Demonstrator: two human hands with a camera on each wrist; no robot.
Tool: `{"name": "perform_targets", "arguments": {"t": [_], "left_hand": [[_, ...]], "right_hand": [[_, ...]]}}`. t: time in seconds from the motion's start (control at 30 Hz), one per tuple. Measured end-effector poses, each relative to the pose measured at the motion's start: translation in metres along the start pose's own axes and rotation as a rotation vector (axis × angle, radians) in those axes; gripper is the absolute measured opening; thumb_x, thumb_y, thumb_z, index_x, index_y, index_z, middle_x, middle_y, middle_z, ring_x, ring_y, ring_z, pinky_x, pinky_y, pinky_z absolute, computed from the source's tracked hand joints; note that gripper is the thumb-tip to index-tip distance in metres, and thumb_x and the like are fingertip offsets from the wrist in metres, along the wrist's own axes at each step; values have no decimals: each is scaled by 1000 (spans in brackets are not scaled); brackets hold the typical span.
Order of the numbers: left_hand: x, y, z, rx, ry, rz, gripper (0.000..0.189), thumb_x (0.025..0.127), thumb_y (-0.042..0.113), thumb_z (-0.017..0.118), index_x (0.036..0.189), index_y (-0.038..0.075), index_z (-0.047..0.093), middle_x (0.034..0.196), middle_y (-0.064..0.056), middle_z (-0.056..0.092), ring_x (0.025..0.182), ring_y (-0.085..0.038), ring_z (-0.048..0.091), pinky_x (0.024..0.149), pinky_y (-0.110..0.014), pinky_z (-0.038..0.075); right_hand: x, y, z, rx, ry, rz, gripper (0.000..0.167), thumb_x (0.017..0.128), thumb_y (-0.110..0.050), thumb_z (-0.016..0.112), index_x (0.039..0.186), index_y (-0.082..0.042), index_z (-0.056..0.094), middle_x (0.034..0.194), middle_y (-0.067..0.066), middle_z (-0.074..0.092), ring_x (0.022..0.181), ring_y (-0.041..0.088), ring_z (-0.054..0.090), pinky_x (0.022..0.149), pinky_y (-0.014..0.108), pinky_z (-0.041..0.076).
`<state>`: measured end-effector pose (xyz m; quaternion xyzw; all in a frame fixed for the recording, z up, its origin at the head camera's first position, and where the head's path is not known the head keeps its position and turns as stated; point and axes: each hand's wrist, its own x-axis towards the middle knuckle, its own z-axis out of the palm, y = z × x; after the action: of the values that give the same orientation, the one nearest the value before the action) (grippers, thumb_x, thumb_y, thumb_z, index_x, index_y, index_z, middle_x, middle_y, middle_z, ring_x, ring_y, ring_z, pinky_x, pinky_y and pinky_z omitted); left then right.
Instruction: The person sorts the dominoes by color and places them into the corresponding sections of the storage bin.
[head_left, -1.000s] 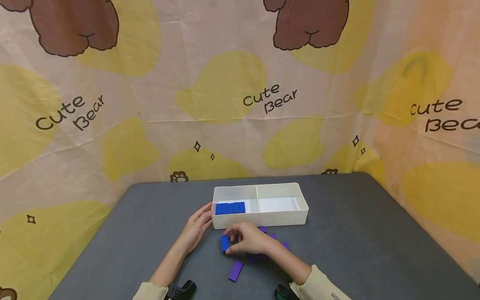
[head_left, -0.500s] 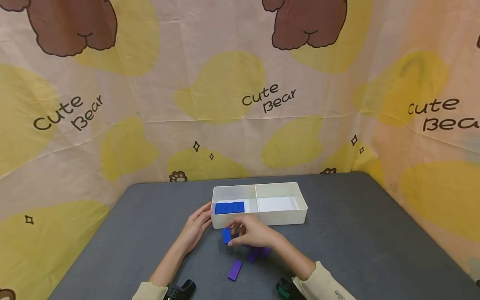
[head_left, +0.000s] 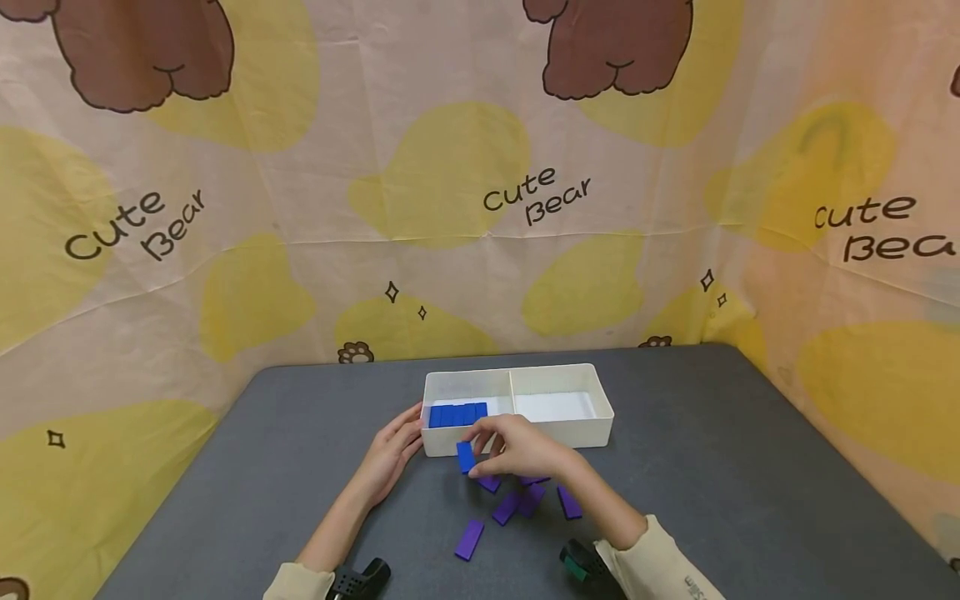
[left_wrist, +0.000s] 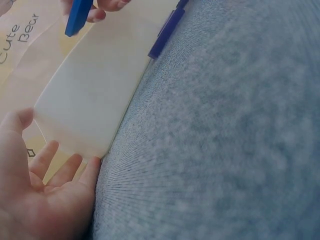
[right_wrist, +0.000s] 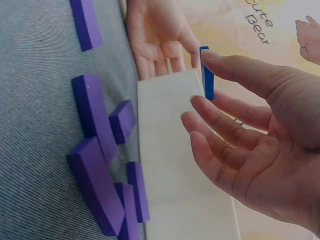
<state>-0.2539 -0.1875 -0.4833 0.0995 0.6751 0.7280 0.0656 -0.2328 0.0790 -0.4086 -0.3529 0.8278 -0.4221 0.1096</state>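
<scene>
My right hand (head_left: 521,446) pinches a small flat blue block (head_left: 466,457) between thumb and fingers, raised at the front wall of a white two-compartment box (head_left: 558,434). In the right wrist view the blue block (right_wrist: 207,73) stands upright between thumb and index finger, the other fingers loosely bent. Against the box's left end rests my left hand (head_left: 393,454); the left wrist view shows its thumb at the rim and relaxed fingers along the end wall. Several blue blocks (head_left: 458,415) lie in a row in the box's left compartment. The right compartment holds no blocks.
Several purple blocks lie scattered on the grey tabletop (head_left: 315,467) before the box, one purple block (head_left: 469,540) nearest the front and another purple block (head_left: 569,502) by the right forearm. A curtain (head_left: 450,183) printed with bears hangs behind the table.
My right hand has lifted the blue block from the table and carried it up and slightly right to the box's front wall, uncovering purple blocks. The left hand stays at the box.
</scene>
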Motion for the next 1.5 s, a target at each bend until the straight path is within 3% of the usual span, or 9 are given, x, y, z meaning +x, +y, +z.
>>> {"name": "perform_targets", "arguments": {"t": [0.2,0.77,1.03,1.23,1.5], "left_hand": [[0,0,-1,0,1,-3,60,112,20,51,163,-3,30,170,-25,29,155,-41,33,123,-40,36],[0,-3,0,-25,8,-6,59,112,18,50,163,-3,31,170,-25,29,155,-40,32,111,-23,43],[0,-2,-1,-16,10,-2,58,112,19,50,163,-3,31,170,-25,30,155,-40,33,113,-24,43],[0,-1,0,-20,6,-1,59,112,19,50,163,-3,31,169,-25,30,155,-40,32,111,-22,44],[0,-1,0,-20,5,2,60,111,18,51,163,-4,30,169,-26,29,156,-41,32,118,-31,41]], "right_hand": [[-2,-2,-5,-13,20,23,39,89,-15,86,123,-3,73,101,6,73,83,13,67,75,24,56],[-6,1,-23,-31,149,-5,40,87,-14,86,122,0,71,97,4,73,80,8,65,74,25,56],[-5,5,-29,-40,245,-4,42,88,-14,86,123,2,70,100,16,71,80,10,63,71,24,55],[-2,9,-35,-93,310,31,42,86,-15,86,123,0,72,100,13,70,82,14,62,73,27,54],[6,20,-44,-157,320,85,44,85,-17,88,124,-1,73,106,17,71,86,25,66,79,37,56]]}}
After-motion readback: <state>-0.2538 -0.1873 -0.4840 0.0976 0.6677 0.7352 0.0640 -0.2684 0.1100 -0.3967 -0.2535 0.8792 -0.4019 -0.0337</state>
